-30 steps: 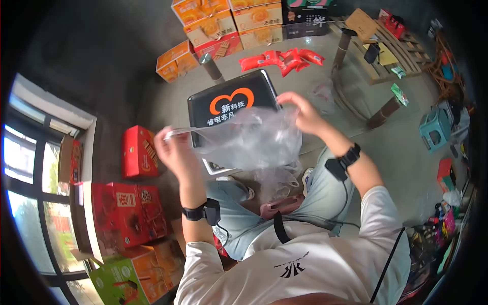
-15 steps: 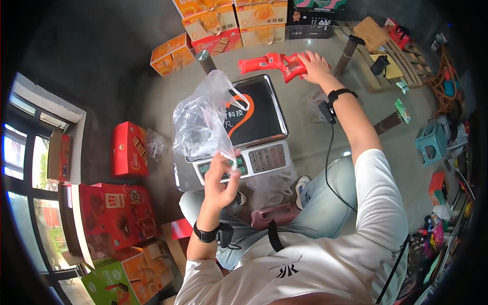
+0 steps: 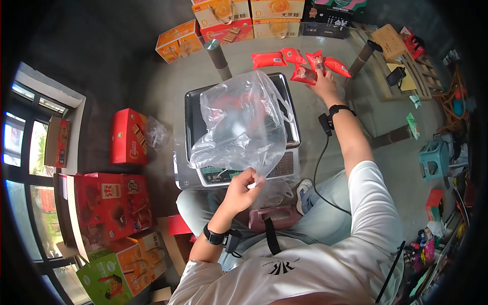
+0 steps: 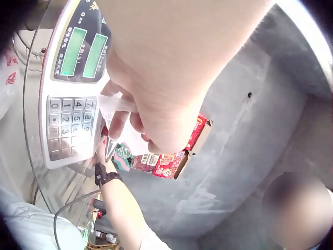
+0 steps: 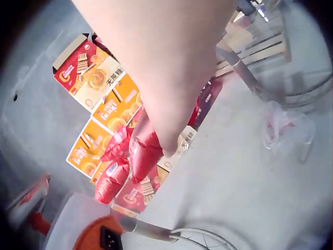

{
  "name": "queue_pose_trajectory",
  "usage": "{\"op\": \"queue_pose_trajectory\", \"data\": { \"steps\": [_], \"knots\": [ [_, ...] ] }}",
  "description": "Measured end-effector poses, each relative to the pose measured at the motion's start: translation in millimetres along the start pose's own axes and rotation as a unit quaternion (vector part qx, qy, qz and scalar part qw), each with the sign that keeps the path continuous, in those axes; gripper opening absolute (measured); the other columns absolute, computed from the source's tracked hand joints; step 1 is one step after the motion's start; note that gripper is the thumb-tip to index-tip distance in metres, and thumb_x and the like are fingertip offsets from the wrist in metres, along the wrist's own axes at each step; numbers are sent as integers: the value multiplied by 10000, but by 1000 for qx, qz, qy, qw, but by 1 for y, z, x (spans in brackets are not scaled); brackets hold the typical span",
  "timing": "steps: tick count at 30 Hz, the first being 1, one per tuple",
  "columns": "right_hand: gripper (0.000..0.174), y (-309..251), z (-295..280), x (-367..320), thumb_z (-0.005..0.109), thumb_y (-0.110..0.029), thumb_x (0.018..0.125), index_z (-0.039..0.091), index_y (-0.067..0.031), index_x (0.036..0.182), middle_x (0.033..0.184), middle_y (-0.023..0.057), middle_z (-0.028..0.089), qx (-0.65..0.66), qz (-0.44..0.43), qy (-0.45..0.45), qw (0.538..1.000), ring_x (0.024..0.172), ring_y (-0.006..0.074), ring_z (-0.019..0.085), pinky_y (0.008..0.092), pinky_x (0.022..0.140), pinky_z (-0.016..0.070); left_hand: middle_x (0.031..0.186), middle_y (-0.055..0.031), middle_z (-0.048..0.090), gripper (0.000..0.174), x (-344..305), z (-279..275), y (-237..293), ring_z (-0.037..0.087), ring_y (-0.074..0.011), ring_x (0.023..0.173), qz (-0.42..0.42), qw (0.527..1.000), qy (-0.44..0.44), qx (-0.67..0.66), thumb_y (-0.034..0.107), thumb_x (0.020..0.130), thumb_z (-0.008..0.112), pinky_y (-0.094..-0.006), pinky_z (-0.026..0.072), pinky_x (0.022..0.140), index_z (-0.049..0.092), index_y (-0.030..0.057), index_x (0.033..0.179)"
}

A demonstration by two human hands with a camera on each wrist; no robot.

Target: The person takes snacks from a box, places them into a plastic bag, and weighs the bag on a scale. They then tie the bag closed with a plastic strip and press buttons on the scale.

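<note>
Since the picture from half a second back, the plastic bag (image 3: 244, 119) has swung over from the left side of the scale (image 3: 189, 109). Now we see it puffed up right above the shiny pan, hiding most of it. The left hand (image 3: 243, 187) has come down too and sits just in front of the keypad (image 3: 284, 165). Its fingers (image 3: 252, 178) are curled tight and pinch one thin end of the bag, and the rest of the bag balloons away from the hand. From the left wrist we see the same hand (image 4: 156, 99) with a white strip of the bag (image 4: 115, 104) squeezed between thumb and fingers, close over the keypad (image 4: 61, 125). The right hand (image 3: 323, 84) is stretched far out, past the far right corner of the scale. Its fingers lie on a red packet (image 3: 305, 74) on the glass table (image 3: 168, 96). From the right wrist we see the hand (image 5: 156, 67) with the red packet (image 5: 145, 151) at its fingertips. We cannot tell if the fingers grip the packet or only touch it. More red packets (image 3: 268, 60) lie in a row just beside it. Orange boxes (image 3: 178, 41) sit on the floor beyond the table, and a red box (image 3: 127, 137) sits to the left of the scale.
</note>
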State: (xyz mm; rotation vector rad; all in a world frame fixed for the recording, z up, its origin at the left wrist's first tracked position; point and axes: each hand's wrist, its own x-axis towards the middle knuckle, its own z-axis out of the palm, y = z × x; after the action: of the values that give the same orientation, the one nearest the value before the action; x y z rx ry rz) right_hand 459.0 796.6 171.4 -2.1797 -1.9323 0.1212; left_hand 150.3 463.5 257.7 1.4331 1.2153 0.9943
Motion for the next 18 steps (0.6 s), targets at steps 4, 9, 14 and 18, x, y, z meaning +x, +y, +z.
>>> {"op": "queue_pose_trajectory", "data": {
  "steps": [4, 9, 14, 18],
  "knots": [
    [763, 13, 3, -14, 778, -479, 649, 439, -180, 1264, 1257, 167, 417, 72, 12, -21, 997, 1199, 364, 434, 462, 944, 415, 650, -12, 462, 149, -3, 9, 5, 401, -47, 624, -20, 999, 17, -33, 79, 875, 600, -230, 355, 556, 501, 1, 796],
    [722, 7, 24, -75, 780, -511, 635, 518, -93, 1161, 1274, 210, 444, 132, 63, 130, 981, 1171, 387, 453, 450, 969, 394, 662, -86, 526, 168, -15, 12, 13, 484, -127, 625, 31, 995, 88, 36, 116, 845, 623, -289, 397, 573, 520, -2, 782],
    [753, -46, -28, -148, 733, -457, 763, 395, 80, 1167, 1158, 252, 489, 498, 125, 200, 835, 1060, 322, 526, 420, 914, 404, 803, -171, 608, 185, -23, 14, 25, 587, -299, 771, 62, 983, 163, 66, 146, 885, 576, -343, 456, 709, 588, -32, 934],
    [734, -66, -49, -191, 763, -423, 737, 413, 41, 1186, 1156, 243, 518, 621, -81, 282, 727, 1018, 325, 554, 430, 893, 425, 963, -125, 639, 300, -15, 22, 41, 590, -141, 733, 180, 966, 177, 48, 175, 979, 415, -289, 467, 757, 576, -52, 1090]
  ]
}}
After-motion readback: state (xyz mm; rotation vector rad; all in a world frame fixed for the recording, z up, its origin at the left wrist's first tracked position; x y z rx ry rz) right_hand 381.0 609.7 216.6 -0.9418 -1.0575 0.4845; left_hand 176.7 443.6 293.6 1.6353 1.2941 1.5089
